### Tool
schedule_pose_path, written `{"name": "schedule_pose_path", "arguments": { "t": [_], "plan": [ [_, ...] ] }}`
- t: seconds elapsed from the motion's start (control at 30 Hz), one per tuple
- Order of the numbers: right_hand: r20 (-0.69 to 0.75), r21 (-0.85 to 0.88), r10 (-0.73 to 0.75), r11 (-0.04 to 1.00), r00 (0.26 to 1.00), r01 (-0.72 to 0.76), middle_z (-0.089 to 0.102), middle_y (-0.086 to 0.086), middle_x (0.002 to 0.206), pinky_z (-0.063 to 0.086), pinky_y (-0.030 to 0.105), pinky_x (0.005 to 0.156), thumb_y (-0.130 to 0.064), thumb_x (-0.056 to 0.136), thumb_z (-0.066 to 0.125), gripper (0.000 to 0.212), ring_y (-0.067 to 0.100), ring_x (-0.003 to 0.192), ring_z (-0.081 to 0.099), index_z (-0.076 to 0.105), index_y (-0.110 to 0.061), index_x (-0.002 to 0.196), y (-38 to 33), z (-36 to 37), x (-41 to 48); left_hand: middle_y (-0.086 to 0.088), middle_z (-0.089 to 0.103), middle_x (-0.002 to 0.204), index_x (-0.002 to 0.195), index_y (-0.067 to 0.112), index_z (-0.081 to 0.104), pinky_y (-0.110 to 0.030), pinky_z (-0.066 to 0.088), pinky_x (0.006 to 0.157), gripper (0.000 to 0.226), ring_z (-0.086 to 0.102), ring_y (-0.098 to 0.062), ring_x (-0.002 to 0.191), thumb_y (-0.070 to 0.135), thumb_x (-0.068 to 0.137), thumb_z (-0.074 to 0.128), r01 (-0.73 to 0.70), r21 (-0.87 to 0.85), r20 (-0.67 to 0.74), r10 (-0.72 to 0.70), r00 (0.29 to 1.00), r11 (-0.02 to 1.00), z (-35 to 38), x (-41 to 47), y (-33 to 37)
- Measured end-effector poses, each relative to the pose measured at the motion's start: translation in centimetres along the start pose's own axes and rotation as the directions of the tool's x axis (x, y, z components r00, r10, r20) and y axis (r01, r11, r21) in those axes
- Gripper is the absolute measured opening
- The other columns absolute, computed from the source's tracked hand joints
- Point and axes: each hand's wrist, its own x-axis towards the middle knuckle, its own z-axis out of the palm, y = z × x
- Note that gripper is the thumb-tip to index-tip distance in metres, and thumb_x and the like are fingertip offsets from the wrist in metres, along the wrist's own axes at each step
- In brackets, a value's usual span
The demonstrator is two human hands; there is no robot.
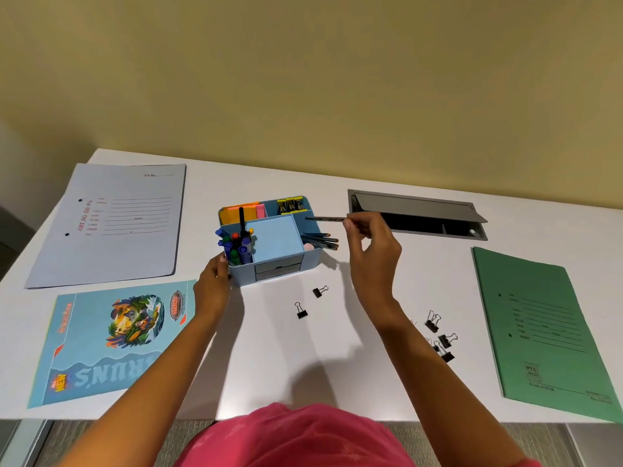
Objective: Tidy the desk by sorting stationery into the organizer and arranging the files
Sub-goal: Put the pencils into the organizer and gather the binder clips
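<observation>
From the head camera we saw a white desk (303,372) against a yellow wall, with the blue organizer (305,261) standing near its middle. The left hand (214,286) held the organizer at its near left corner, thumb up by the rim and fingers curled against the side wall. The right hand (371,246) hovered just right of the organizer and pinched a dark pencil (325,218) between thumb and fingertips. The pencil lay roughly level in the air, its free end pointing left over the organizer's far right compartment.

Inside the organizer, we noted markers (236,247) standing upright in the near left compartment, and orange and pink sticky notes (241,210) at the far left. Small yellow-and-black items (290,204), too small for us to identify, sat in the far middle section. A pale blue pad (278,237) filled the centre, and more pencils (320,240) lay slanted over the right rim.

Two binder clips (301,310) lay on the desk just near of the organizer, and a cluster of clips (440,337) lay further right. A grey file (108,227) lay at the far left, and an illustrated blue file (114,345) lay near of it. A green file (546,332) lay at the right edge. A grey cable hatch (418,205) was open at the far right.
</observation>
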Motion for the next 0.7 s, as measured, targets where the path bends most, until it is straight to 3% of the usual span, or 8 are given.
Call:
{"name": "schedule_pose_path", "arguments": {
  "t": [0.2, 0.37, 0.43, 0.57, 0.7],
  "plan": [
    [0.167, -0.156, 0.022, 0.988, 0.986, 0.005, 0.064, 0.001, 0.085, 0.043, 0.023, 0.070, -0.011, 0.090, 0.061, 0.003, 0.018, 0.082, 0.056, 0.063, -0.010, 0.089, 3.7, 3.7, -0.3, -0.015, 0.063, 0.122, 0.130, 0.018, 0.052, -0.053, 0.049, 0.094, 0.043, 0.061, -0.035, 0.106, 0.041, 0.101, 0.029, -0.009, 0.019, 0.003, 0.009, 1.000, 1.000, 0.0, 0.1, 0.0],
    [0.195, -0.254, 0.048, 0.967, 0.980, 0.003, 0.058, 0.006, 0.097, 0.044, 0.022, 0.071, -0.010, 0.087, 0.064, 0.004, 0.019, 0.091, 0.055, 0.065, -0.009, 0.090, 5.1, 5.3, -1.1, -0.015, 0.063, 0.122, 0.130, 0.019, 0.052, -0.053, 0.049, 0.094, 0.043, 0.060, -0.035, 0.107, 0.042, 0.101, 0.029, -0.011, 0.020, 0.005, 0.011, 1.000, 1.000, 0.0, 0.1, -0.1],
    [0.216, -0.267, 0.067, 0.964, 0.974, -0.007, 0.055, 0.006, 0.105, 0.050, 0.029, 0.069, -0.011, 0.087, 0.063, 0.009, 0.018, 0.095, 0.054, 0.063, -0.010, 0.096, 5.3, 5.7, -1.3, -0.015, 0.063, 0.121, 0.129, 0.019, 0.052, -0.053, 0.048, 0.094, 0.043, 0.060, -0.035, 0.107, 0.042, 0.101, 0.029, -0.009, 0.018, 0.003, 0.009, 1.000, 1.000, 0.1, 0.1, -0.1],
    [0.381, -0.254, 0.101, 0.967, 0.919, 0.000, 0.049, 0.006, 0.122, 0.048, 0.026, 0.073, -0.013, 0.085, 0.068, 0.034, 0.017, 0.112, 0.047, 0.057, -0.015, 0.117, 5.7, 6.2, -1.1, -0.014, 0.063, 0.120, 0.128, 0.020, 0.052, -0.053, 0.048, 0.094, 0.044, 0.060, -0.035, 0.107, 0.044, 0.101, 0.028, -0.003, 0.022, 0.003, 0.003, 1.000, 1.000, 0.0, 0.1, -0.2],
    [0.465, -0.263, 0.038, 0.960, 0.885, 0.096, 0.057, 0.012, 0.110, 0.051, 0.034, 0.077, 0.000, 0.082, 0.066, 0.029, 0.028, 0.102, 0.055, 0.064, -0.006, 0.111, 6.4, 6.6, -0.4, -0.013, 0.064, 0.121, 0.129, 0.020, 0.052, -0.052, 0.048, 0.094, 0.045, 0.061, -0.034, 0.107, 0.045, 0.100, 0.028, -0.003, 0.032, 0.003, 0.002, 1.000, 0.999, -0.1, 0.2, -0.1]
  ]
}}
